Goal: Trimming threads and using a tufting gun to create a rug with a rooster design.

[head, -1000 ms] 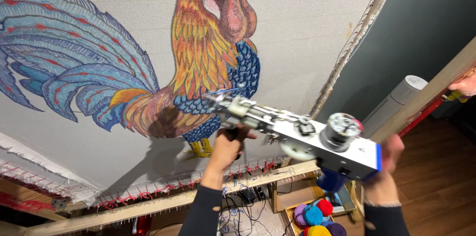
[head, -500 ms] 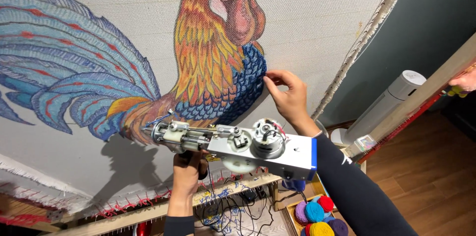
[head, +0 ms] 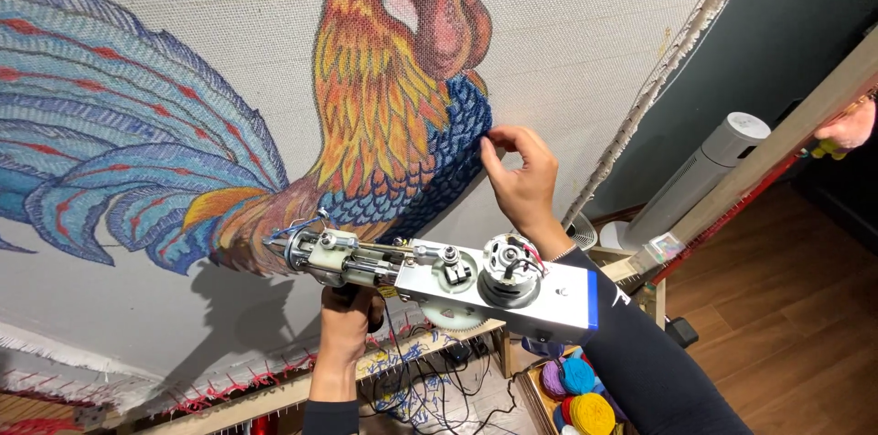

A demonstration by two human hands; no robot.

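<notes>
Left hand (head: 346, 318) is gripping the handle under the tufting gun (head: 439, 275), fingers wrapped tight round it, holding the gun up in front of the stretched cloth (head: 567, 23), lower centre of view. Gun is lying roughly level, needle end pointing left toward the rooster design (head: 384, 106), sitting near the brown/orange lower body; can't tell if the tip is touching the fabric. Motor and white gear are showing on the gun's top/side, blue edge at its rear end, right by the right forearm in a dark sleeve. Right hand (head: 519, 181) is reaching up to the cloth, thumb & index tip pressed together, pinching at the edge of the dark blue breast feathers; can't make out if a thread is in the pinch. Other fingers curled loosely. Cloth is pinned on a wooden frame (head: 430, 348), red yarn loops running along the bottom bar. Below the frame: yarn balls (head: 576, 389) (purple, blue, red, yellow) sitting in a box, tangle of cables on the floor. White tower fan (head: 704, 174) is standing to the right against the dark wall. Another person's hand (head: 849, 128) is showing at far right edge, by a slanted wooden bar.
</notes>
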